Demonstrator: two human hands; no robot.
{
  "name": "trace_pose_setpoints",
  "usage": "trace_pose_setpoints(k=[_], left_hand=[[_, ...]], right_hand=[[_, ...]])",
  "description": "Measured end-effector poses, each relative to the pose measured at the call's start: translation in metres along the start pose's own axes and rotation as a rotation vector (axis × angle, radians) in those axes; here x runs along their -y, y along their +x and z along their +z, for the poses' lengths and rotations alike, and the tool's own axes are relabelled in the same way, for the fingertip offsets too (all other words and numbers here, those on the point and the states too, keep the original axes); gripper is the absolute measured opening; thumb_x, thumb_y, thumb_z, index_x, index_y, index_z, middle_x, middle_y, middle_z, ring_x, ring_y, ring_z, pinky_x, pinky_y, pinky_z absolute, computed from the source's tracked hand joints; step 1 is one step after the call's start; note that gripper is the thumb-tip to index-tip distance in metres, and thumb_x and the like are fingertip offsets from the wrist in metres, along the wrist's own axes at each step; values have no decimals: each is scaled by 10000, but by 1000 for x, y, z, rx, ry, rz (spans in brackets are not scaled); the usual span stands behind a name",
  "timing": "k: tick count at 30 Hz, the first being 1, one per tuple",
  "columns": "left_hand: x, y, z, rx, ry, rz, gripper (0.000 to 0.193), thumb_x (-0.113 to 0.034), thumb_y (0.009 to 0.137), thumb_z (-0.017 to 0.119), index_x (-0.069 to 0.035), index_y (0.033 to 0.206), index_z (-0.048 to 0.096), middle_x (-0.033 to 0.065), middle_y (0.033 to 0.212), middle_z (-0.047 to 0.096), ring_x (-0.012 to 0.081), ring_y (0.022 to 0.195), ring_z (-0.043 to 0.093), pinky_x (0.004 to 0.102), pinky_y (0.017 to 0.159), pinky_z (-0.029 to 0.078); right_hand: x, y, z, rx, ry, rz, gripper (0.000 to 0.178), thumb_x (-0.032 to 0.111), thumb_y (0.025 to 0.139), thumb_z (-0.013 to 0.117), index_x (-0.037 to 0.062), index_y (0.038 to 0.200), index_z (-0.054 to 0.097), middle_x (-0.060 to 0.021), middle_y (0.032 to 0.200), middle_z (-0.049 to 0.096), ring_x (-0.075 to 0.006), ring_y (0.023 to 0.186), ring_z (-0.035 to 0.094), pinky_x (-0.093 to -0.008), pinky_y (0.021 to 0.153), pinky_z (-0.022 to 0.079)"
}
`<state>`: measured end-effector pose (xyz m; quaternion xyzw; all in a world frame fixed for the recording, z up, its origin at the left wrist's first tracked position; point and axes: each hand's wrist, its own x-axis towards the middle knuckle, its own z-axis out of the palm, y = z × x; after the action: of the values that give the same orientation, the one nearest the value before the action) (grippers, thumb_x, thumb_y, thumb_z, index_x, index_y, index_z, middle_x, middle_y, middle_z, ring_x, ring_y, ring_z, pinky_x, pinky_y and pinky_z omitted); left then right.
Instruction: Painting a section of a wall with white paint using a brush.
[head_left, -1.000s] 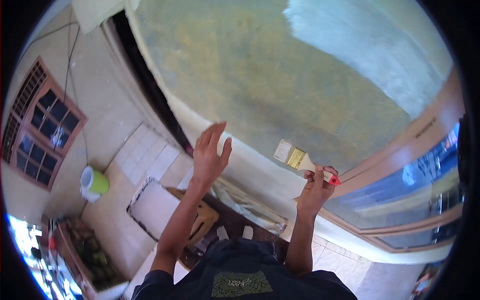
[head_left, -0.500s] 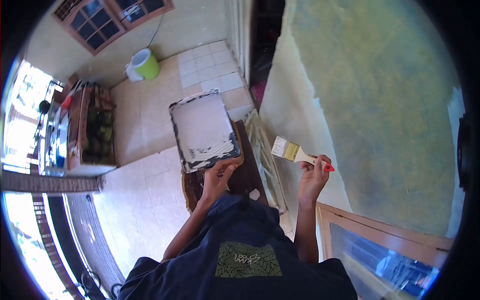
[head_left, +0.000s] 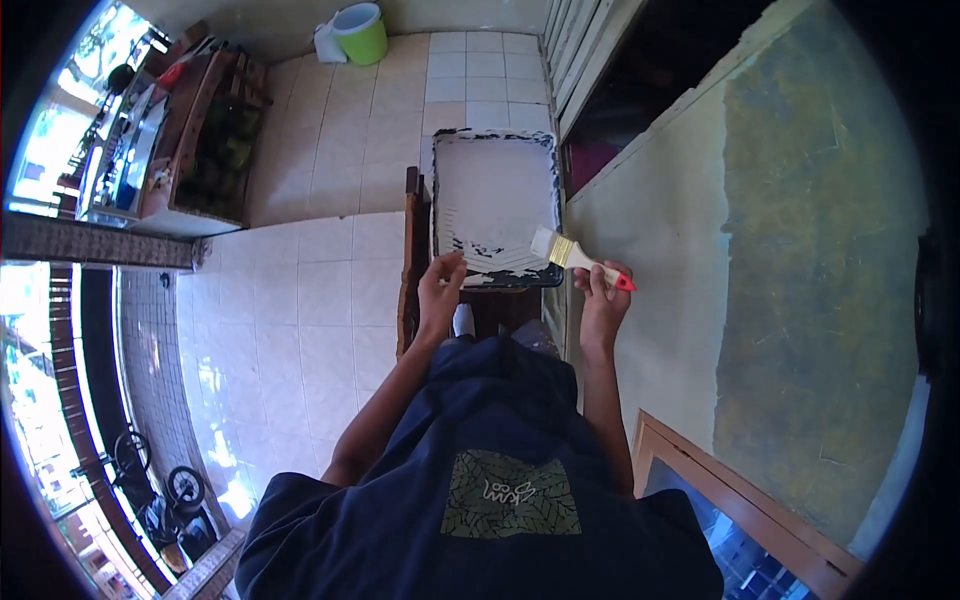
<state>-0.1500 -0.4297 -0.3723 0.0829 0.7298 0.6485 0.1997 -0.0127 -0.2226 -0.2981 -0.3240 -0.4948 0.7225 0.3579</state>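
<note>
A black paint tray (head_left: 553,190) smeared with white paint lies in front of me, its ribbed slope on the near side. My left hand (head_left: 438,295) is closed at the tray's near left corner, fingers curled over the rim. In my right hand (head_left: 603,305) is a paintbrush (head_left: 572,257) with a pale handle, red tip and gold-coloured ferrule, gripped by the handle. White paint coats its bristles, which sit over the tray's near right part. Whether they touch the tray, I cannot tell.
Close on the right rises a wall (head_left: 800,250) with a pale strip and a greenish patch. Below it is a wooden-framed window (head_left: 740,500). A dark wooden piece of furniture (head_left: 411,250) stands under the tray. Farther off are a green bucket (head_left: 362,38) and a cluttered cabinet (head_left: 185,150).
My view has turned, so the tray now appears straighter and farther right. My left hand has shifted from its near edge to the left corner. The paintbrush has come over the tray.
</note>
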Motion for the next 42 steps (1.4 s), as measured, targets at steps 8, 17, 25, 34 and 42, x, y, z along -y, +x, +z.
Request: trace_pose_setpoints(k=[8,17,25,34,42], left_hand=[[90,55,-15,-219,338,-215,666,-171,872,748,-30,1445,438,209,1330,540,282,1221,550,402,997,475],[142,85,-3,38,134,-570,360,-187,911,699,-2,1191,570,180,1014,722,250,790,755,342,661,599],[121,90,2,-2,-94,-535,177,-112,1018,555,8,1148,565,111,913,706,183,685,700,303,597,565],[119,95,-14,-32,-201,-500,195,-69,1025,498,29,1187,547,131,945,699,192,692,722,285,560,551],[132,102,-17,23,-227,-487,195,-51,1016,485,44,1171,557,147,962,704,209,720,739,284,564,577]], right_hand=[[-47,57,15,96,-431,-189,181,44,989,618,25,1169,616,-77,978,679,-179,857,689,-283,741,530],[-92,132,26,332,-950,-578,147,36,916,649,46,1063,643,-150,958,623,-348,898,634,-410,778,517],[-149,97,57,617,-1011,-638,206,21,873,667,54,1071,624,-139,975,591,-351,906,624,-441,774,526],[-137,141,62,208,-862,-383,106,7,879,641,37,980,633,-136,934,646,-323,852,652,-403,783,520],[-157,137,69,466,-1199,-722,206,-24,854,659,56,1044,646,-132,967,569,-302,925,596,-413,777,498]])
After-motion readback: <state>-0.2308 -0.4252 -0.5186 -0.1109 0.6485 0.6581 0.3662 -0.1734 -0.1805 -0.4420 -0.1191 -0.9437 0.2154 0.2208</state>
